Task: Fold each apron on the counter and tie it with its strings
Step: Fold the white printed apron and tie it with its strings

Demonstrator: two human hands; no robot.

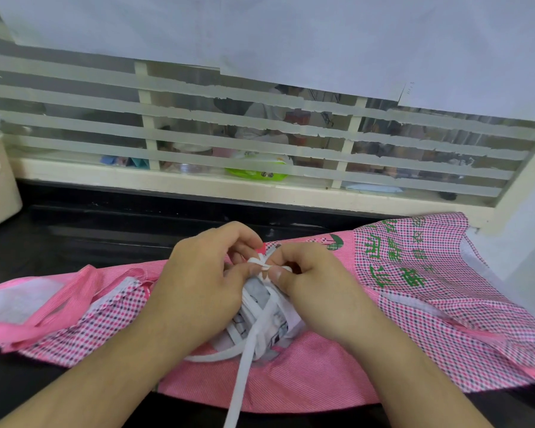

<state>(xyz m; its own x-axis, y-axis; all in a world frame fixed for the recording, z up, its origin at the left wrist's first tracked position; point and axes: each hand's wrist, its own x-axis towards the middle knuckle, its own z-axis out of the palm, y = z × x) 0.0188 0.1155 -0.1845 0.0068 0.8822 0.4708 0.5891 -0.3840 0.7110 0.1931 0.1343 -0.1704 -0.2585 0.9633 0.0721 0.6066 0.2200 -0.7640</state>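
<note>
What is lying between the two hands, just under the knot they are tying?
In the head view, a folded apron bundle wrapped in white strings lies between the left hand and right hand, on a spread pink apron.

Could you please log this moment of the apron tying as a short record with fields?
surface: black counter
bundle: folded apron, wrapped by white strings
left hand: pinches the strings at the knot
right hand: pinches the strings at the knot
underneath: pink apron, spread flat, unfolded
loose end: one string trails toward the person
stage: knot being tied, not yet finished
</note>
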